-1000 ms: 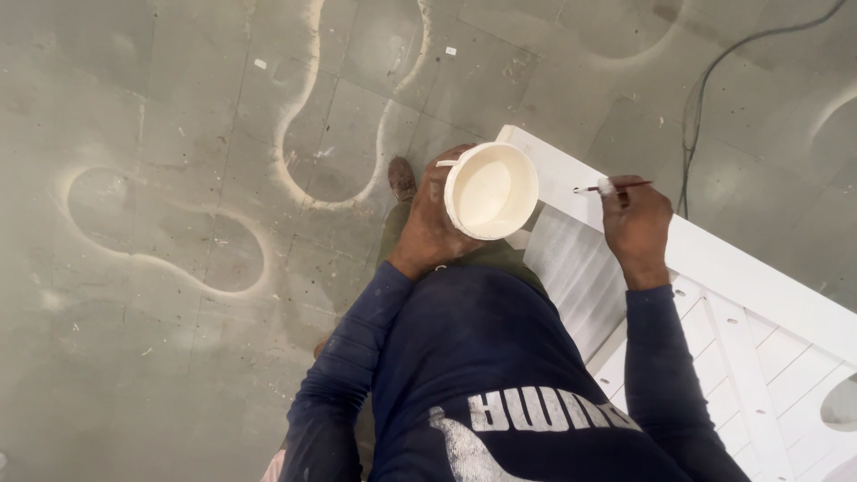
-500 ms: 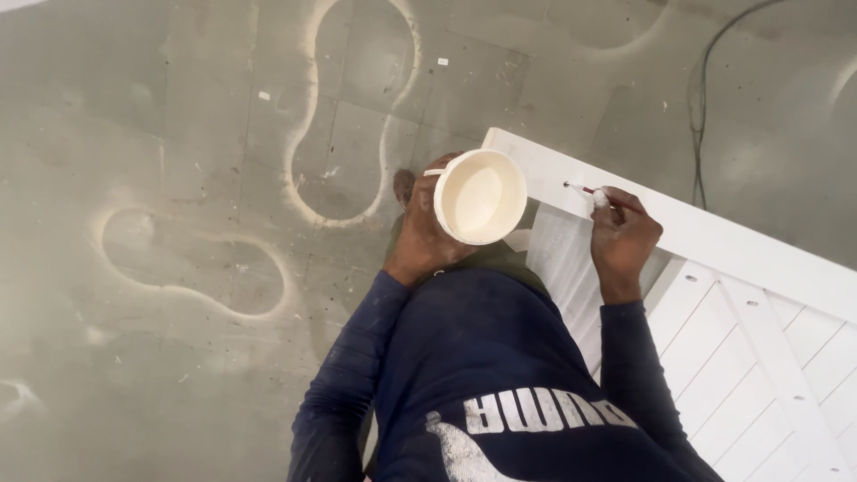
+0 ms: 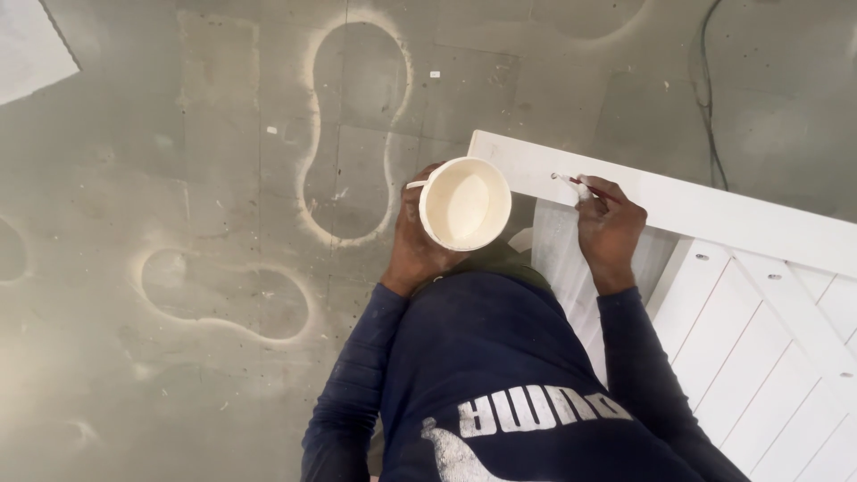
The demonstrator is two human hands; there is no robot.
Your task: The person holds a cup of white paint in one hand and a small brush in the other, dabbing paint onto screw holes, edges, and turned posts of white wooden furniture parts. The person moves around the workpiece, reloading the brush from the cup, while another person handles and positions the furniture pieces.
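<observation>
The person wears a dark navy long-sleeved top (image 3: 509,357), snug at both wrists, with large white print and a white animal figure.

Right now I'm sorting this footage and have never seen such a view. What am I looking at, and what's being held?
This comes from one camera worn on a person's head, looking straight down past their dark blue top. There is no machine, only two bare hands. The left hand holds a small white tub of pale paint. The right hand holds a thin brush, its tip on the rail of a white slatted wooden panel. Below lies a grey floor with pale sprayed outlines, and a dark cable runs past.
</observation>
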